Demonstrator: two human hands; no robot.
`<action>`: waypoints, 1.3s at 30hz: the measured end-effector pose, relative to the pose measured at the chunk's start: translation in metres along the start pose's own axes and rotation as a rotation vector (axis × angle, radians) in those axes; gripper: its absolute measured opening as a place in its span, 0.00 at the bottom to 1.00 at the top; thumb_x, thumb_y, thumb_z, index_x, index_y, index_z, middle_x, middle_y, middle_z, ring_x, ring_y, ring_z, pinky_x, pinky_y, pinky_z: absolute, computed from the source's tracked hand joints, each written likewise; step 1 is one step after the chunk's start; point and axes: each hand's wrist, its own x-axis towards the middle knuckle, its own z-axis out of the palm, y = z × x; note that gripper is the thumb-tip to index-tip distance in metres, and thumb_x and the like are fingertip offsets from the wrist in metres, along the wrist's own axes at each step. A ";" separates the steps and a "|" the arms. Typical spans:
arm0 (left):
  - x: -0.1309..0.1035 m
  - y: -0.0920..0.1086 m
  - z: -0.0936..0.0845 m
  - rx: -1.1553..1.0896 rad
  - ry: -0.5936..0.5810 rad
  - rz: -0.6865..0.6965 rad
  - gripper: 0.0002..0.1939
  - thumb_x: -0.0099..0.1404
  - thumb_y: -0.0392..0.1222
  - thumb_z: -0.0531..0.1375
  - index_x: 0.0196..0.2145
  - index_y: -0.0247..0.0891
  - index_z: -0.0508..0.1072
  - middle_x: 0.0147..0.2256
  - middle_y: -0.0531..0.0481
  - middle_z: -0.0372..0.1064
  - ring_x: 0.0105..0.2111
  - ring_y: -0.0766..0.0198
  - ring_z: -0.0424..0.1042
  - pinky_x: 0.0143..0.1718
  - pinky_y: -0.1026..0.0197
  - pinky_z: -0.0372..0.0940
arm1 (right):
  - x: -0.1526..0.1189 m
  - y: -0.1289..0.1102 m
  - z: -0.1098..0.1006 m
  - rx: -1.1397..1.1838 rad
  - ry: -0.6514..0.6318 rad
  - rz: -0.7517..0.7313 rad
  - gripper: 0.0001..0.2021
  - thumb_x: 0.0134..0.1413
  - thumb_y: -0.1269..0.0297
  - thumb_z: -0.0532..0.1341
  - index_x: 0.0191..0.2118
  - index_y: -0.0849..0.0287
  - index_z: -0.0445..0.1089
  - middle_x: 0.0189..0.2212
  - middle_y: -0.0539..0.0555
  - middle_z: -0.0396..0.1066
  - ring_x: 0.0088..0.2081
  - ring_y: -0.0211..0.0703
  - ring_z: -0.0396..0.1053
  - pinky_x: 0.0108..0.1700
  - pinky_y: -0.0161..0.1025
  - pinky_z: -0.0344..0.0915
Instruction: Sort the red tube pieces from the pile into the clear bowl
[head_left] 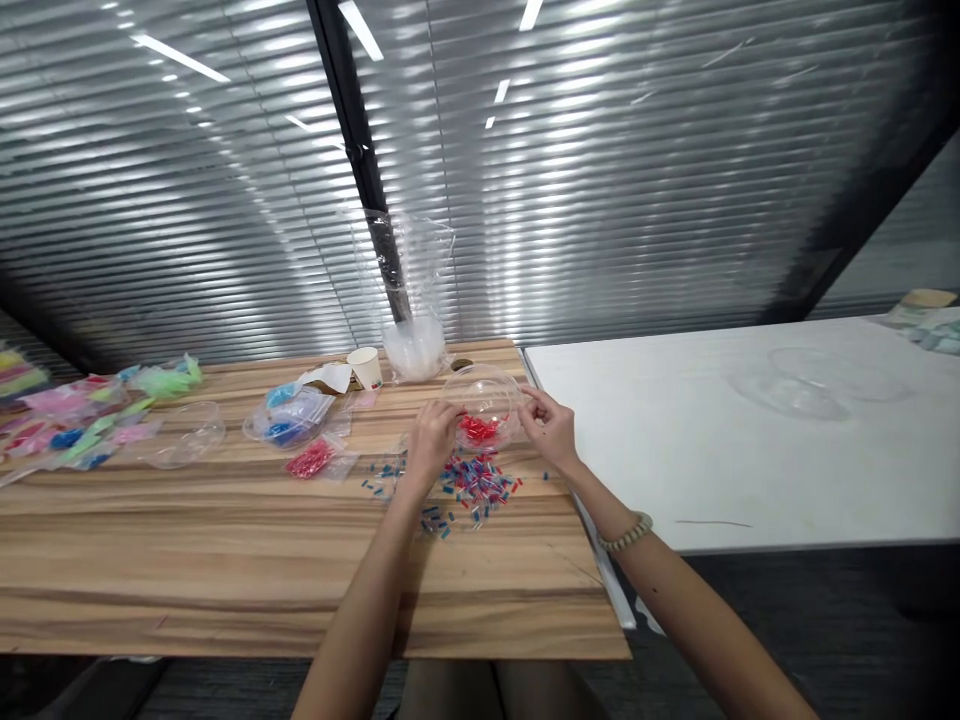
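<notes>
A clear round plastic bowl (486, 385) stands near the right end of the wooden table, with small red tube-like pieces (478, 430) at its bottom. My left hand (433, 432) is at its left side, fingers closed on the edge. On the right, my right hand (550, 425) pinches the opposite edge between thumb and fingers. In front of the bowl lies a loose pile of red, blue and purple pieces (480, 482). Some blue pieces (433, 520) are scattered around my left wrist, which hides part of the spread.
Left of my hands lie a bag of red pieces (310, 459), a clear container with blue bags (289, 418) and a paper cup (365, 367). A tall clear bag (415, 345) stands behind. Colourful packets (67, 410) lie far left; a white table (750, 450) adjoins at right.
</notes>
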 end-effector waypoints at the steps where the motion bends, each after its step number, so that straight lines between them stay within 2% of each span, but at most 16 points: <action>1: -0.001 0.000 0.002 0.050 -0.027 0.040 0.10 0.64 0.33 0.53 0.37 0.37 0.74 0.35 0.46 0.71 0.38 0.60 0.65 0.40 0.58 0.60 | 0.000 0.000 0.000 0.004 -0.003 -0.003 0.16 0.48 0.61 0.55 0.42 0.61 0.71 0.17 0.45 0.59 0.20 0.33 0.56 0.25 0.33 0.56; 4: -0.002 0.000 0.005 0.125 -0.077 0.105 0.12 0.63 0.31 0.53 0.41 0.38 0.73 0.36 0.46 0.70 0.39 0.59 0.64 0.39 0.58 0.59 | 0.000 0.000 -0.001 0.030 -0.005 0.001 0.15 0.48 0.62 0.56 0.41 0.62 0.71 0.16 0.45 0.59 0.20 0.34 0.56 0.25 0.33 0.56; 7: -0.001 0.003 0.005 0.107 -0.072 0.121 0.13 0.64 0.32 0.53 0.43 0.38 0.72 0.39 0.46 0.69 0.40 0.59 0.64 0.39 0.58 0.59 | 0.002 0.001 -0.002 0.048 0.013 0.017 0.16 0.48 0.62 0.56 0.41 0.64 0.71 0.16 0.45 0.58 0.19 0.33 0.55 0.24 0.33 0.56; 10: 0.002 0.008 -0.001 -0.014 -0.019 0.089 0.09 0.63 0.37 0.55 0.40 0.37 0.74 0.38 0.46 0.69 0.40 0.60 0.65 0.41 0.58 0.59 | 0.005 0.003 -0.003 0.058 0.061 0.078 0.16 0.48 0.60 0.56 0.41 0.64 0.70 0.16 0.44 0.57 0.18 0.32 0.54 0.24 0.33 0.55; 12: 0.005 0.013 -0.009 -0.132 0.000 0.002 0.08 0.62 0.41 0.57 0.34 0.36 0.74 0.34 0.47 0.69 0.37 0.62 0.66 0.40 0.61 0.60 | 0.007 0.006 -0.003 0.072 0.101 0.127 0.17 0.48 0.60 0.56 0.42 0.64 0.70 0.15 0.44 0.56 0.18 0.33 0.55 0.23 0.32 0.55; 14: 0.008 0.018 -0.018 -0.225 -0.080 -0.111 0.10 0.62 0.44 0.57 0.32 0.35 0.74 0.31 0.48 0.70 0.32 0.64 0.66 0.35 0.63 0.60 | 0.008 0.011 -0.003 0.079 0.145 0.159 0.17 0.48 0.60 0.57 0.42 0.64 0.70 0.15 0.43 0.56 0.19 0.33 0.56 0.24 0.32 0.56; 15: 0.010 0.020 -0.022 -0.260 -0.172 -0.141 0.11 0.61 0.45 0.57 0.30 0.35 0.74 0.29 0.49 0.70 0.30 0.65 0.65 0.33 0.64 0.59 | 0.009 0.013 -0.003 0.080 0.168 0.168 0.17 0.47 0.61 0.57 0.42 0.64 0.69 0.15 0.43 0.56 0.19 0.33 0.56 0.24 0.33 0.57; 17: 0.011 0.022 -0.026 -0.316 -0.342 -0.144 0.12 0.61 0.45 0.57 0.28 0.34 0.74 0.28 0.49 0.71 0.28 0.66 0.65 0.32 0.65 0.59 | 0.010 0.017 -0.003 0.085 0.196 0.182 0.17 0.47 0.61 0.57 0.42 0.64 0.69 0.16 0.44 0.57 0.19 0.34 0.57 0.25 0.33 0.58; 19: 0.011 0.022 -0.027 -0.332 -0.417 -0.129 0.12 0.61 0.45 0.57 0.28 0.34 0.75 0.30 0.49 0.72 0.29 0.66 0.65 0.32 0.65 0.58 | 0.010 0.019 -0.003 0.093 0.195 0.188 0.17 0.47 0.62 0.57 0.42 0.63 0.69 0.16 0.44 0.58 0.19 0.34 0.57 0.25 0.33 0.58; 25: 0.009 0.016 -0.020 -0.282 -0.460 -0.147 0.11 0.61 0.43 0.57 0.32 0.34 0.76 0.30 0.48 0.72 0.29 0.65 0.67 0.33 0.65 0.59 | 0.009 0.018 -0.002 0.071 0.173 0.176 0.16 0.47 0.62 0.57 0.41 0.63 0.69 0.15 0.43 0.57 0.19 0.34 0.57 0.25 0.33 0.57; 30: 0.005 0.020 -0.007 -0.285 -0.508 -0.076 0.07 0.60 0.37 0.57 0.33 0.34 0.76 0.33 0.47 0.73 0.34 0.63 0.68 0.38 0.63 0.61 | 0.009 0.014 -0.003 0.049 0.182 0.175 0.16 0.47 0.61 0.57 0.41 0.64 0.70 0.16 0.44 0.57 0.19 0.34 0.57 0.25 0.33 0.57; 34: -0.004 0.030 0.013 -0.256 -0.406 0.042 0.09 0.62 0.34 0.56 0.38 0.36 0.75 0.39 0.45 0.71 0.42 0.60 0.67 0.46 0.57 0.61 | 0.012 0.015 -0.005 0.029 0.251 0.196 0.15 0.47 0.62 0.56 0.40 0.63 0.70 0.17 0.45 0.58 0.20 0.34 0.57 0.27 0.33 0.58; 39: -0.012 0.044 0.028 -0.241 -0.329 0.193 0.12 0.65 0.37 0.53 0.43 0.38 0.73 0.44 0.45 0.69 0.46 0.60 0.65 0.49 0.55 0.60 | 0.015 0.021 -0.006 0.062 0.305 0.227 0.16 0.48 0.61 0.56 0.42 0.64 0.69 0.17 0.44 0.59 0.20 0.35 0.58 0.27 0.33 0.58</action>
